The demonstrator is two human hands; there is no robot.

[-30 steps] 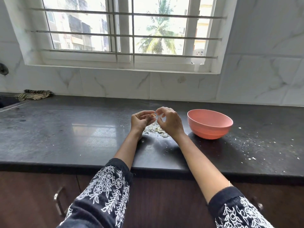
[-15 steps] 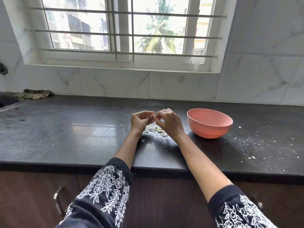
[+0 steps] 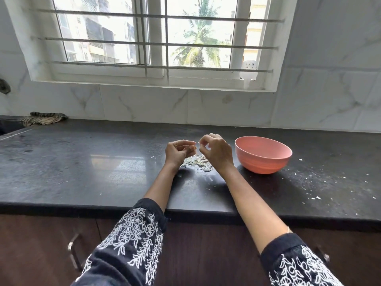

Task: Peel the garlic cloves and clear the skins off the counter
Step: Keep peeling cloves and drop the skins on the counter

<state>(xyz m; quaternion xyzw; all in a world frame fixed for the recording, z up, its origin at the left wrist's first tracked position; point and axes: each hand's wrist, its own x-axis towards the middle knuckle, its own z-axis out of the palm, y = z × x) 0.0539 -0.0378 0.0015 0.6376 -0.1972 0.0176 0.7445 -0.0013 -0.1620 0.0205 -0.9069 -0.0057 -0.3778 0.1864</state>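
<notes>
Black stone counter [image 3: 82, 162]: beside round pink plastic bowl [image 3: 262, 154], left hand [image 3: 178, 150] pinches small garlic clove, right hand [image 3: 214, 150] pinches its skin above papery skin pile [image 3: 198, 163]; advise short pulls.

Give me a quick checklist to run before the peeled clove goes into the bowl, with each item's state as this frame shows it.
1. Clove held: the left hand curls its fingers round something small, apparently the clove, but it is too small to confirm. Cannot tell.
2. Skin coming off: the right hand pinches a thin pale strip between the two hands. Ok.
3. Clove fully peeled: hidden inside the left grip. Cannot tell.
4. Bowl in reach: the pink bowl stands upright just right of the right hand. Ok.
5. Skins gathered: a skin pile lies below the hands, but white flecks scatter the counter right of the bowl. Not ok.
</notes>
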